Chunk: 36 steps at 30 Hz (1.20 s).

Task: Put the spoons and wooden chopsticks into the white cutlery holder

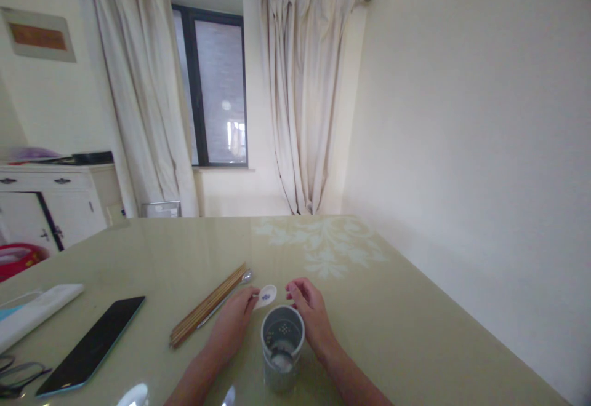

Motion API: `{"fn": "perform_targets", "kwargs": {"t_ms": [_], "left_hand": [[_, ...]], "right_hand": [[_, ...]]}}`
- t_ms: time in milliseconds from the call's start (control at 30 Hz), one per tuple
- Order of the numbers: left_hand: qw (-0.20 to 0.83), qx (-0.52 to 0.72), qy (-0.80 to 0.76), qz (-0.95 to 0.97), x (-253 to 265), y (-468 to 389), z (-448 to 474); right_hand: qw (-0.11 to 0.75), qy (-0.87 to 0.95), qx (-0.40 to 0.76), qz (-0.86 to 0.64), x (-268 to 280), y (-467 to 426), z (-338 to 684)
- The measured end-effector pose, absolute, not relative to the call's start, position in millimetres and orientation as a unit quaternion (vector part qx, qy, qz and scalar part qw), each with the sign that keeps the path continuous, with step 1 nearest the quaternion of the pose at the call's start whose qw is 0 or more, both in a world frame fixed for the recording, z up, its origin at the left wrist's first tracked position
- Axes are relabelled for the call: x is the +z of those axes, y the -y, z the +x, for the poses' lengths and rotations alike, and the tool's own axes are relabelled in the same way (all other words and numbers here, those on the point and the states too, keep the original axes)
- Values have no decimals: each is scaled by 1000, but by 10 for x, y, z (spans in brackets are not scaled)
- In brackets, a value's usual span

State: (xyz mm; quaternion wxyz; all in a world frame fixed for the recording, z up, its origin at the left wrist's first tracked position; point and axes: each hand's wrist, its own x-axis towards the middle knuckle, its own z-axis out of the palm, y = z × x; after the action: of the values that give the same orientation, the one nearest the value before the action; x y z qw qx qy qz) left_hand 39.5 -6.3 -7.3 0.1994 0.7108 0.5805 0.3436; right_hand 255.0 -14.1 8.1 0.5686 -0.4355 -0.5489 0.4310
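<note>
My left hand (233,320) is closed on a white spoon (266,296) with a small blue pattern in its bowl, held just above the table. Across from it, my right hand (310,307) has loosely curled fingers with a gap between them, and nothing shows in its grasp. Between my forearms stands a grey cylindrical utensil holder (282,363), upright, with holes in its bottom; no utensils show inside. Left of my left hand lies a bundle of wooden chopsticks (207,304). A metal spoon (247,277) rests along their right side, its handle partly hidden behind my hand.
A black-screened phone or tablet (95,344) lies to the left on the table (397,332). Beyond it are a long white object (41,317) and eyeglasses (21,376) at the left edge. A wall (484,209) borders the table on the right.
</note>
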Motion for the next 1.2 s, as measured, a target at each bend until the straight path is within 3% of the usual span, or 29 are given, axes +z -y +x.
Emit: {"fn": "perform_targets", "kwargs": {"t_ms": [133, 267, 467, 667, 867, 1067, 1200], "left_hand": [[119, 244, -677, 684, -116, -15, 227], [74, 192, -716, 667, -90, -25, 164], [3, 147, -730, 667, -31, 32, 219], [-69, 139, -694, 704, -26, 76, 217], [-37, 126, -674, 727, -69, 33, 160], [-46, 105, -687, 717, -140, -29, 113], [-76, 126, -684, 714, -217, -61, 87]], "right_hand": [[612, 603, 306, -409, 240, 268, 2634], [637, 696, 168, -286, 379, 432, 2713], [568, 801, -100, -161, 384, 564, 2710], [476, 846, -204, -125, 463, 650, 2636], [529, 822, -145, -153, 503, 664, 2666], [751, 560, 137, -322, 543, 459, 2814], [783, 370, 276, -417, 518, 186, 2930]]}}
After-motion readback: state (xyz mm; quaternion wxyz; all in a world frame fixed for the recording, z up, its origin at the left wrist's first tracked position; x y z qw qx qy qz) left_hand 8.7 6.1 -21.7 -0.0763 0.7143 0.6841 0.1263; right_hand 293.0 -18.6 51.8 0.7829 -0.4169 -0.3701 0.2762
